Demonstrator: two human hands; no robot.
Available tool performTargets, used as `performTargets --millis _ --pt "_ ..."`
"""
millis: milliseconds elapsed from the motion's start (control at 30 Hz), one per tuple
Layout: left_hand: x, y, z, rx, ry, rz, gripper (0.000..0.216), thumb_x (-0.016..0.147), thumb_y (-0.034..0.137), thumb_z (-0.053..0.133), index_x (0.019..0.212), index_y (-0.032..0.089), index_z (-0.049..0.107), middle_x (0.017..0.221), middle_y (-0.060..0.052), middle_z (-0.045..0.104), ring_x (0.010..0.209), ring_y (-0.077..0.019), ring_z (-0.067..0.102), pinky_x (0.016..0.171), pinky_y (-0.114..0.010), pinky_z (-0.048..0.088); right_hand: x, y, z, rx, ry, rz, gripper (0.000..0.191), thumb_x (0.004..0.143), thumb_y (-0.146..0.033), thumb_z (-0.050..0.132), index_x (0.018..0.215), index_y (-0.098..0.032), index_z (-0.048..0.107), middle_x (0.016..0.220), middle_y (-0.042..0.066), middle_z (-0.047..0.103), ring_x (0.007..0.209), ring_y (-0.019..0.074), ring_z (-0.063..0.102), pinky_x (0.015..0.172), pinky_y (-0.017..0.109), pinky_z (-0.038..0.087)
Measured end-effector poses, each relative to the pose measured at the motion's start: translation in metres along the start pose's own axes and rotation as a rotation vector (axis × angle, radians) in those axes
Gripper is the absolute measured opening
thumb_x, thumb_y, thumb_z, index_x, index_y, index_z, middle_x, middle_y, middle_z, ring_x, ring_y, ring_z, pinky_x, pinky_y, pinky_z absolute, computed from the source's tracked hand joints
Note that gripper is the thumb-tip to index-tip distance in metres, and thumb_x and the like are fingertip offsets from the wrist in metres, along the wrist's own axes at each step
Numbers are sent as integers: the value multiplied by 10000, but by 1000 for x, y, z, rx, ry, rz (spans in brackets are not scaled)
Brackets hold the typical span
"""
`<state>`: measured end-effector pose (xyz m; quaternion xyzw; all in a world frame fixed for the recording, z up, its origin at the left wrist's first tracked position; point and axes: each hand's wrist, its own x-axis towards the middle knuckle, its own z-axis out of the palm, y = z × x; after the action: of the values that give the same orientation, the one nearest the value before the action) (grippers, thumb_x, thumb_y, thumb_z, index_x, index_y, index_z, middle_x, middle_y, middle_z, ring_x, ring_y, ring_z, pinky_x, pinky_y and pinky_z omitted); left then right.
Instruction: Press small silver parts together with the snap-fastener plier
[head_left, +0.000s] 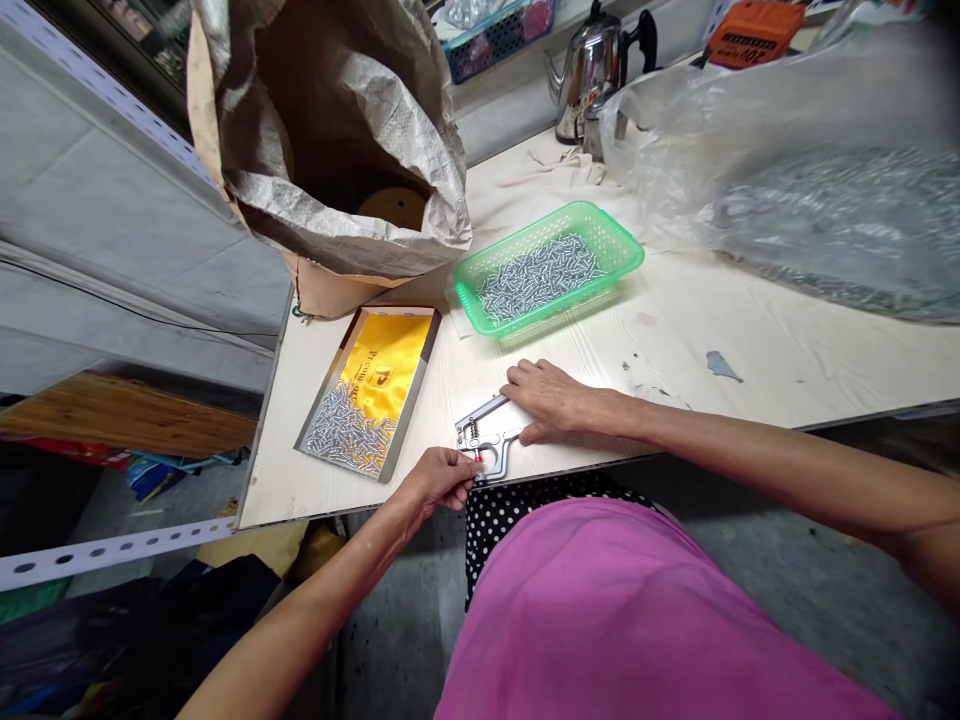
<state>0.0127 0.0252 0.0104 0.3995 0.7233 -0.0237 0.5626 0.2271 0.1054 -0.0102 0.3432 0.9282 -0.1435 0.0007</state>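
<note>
Near edge of the tabletop [675, 310]: a metal hand tool [493, 438] is held between both hands, its long axis slanting from the left fingertips up and away toward the right palm. The left hand [441, 475] is nearer its working end; the fingers are drawn into a narrow pinch at a red part [478, 457] — whether a small piece is held there cannot be told. The spread handles are gripped by the right hand [546, 398], fingers over the upper one. No obstacle is seen between the left fingers and the tool. Beyond the left hand, a shallow tray [411, 408] is set, its wall standing before loose metal pins [349, 432] on yellow cloth [394, 345]. Farther off, a pin-filled green basket [555, 303] is flanked by an open sack [330, 238] and a clear bag [825, 200]; a kettle [592, 75] is noted behind.
</note>
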Motion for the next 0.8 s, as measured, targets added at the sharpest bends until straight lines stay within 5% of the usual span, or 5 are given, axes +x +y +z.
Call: performTargets --millis 200,367,567,800 --pt "-16 -1 14 646 567 578 203 905 357 569 937 176 655 935 -61 656 889 -214 611 756 -329 491 -10 -8 -2 21 23 -22 329 783 -334 752 983 -109 619 1038 128 588 957 254 493 768 341 388" --pt "11 16 24 857 512 892 624 817 340 701 1347 144 434 1378 -148 493 1245 -293 442 1011 -431 427 -12 -13 2 -12 46 10 371 802 -370 723 1018 -90 611 1044 144 580 972 268 494 797 369 400" --pt "30 33 22 969 415 876 749 825 398 670 1423 109 324 1317 -151 521 1141 -304 482 937 -439 450 -27 -6 7 -8 36 62 731 669 -402 813 1243 -63 513 1156 170 550 1024 302 487 831 403 424" --pt "25 46 25 1088 449 846 550 872 491 596 1296 164 471 1129 -96 578 1044 -275 502 838 -399 447 -31 -6 -2 -23 -5 94 359 802 -303 726 1071 -93 612 1055 147 594 982 274 516 809 361 430"
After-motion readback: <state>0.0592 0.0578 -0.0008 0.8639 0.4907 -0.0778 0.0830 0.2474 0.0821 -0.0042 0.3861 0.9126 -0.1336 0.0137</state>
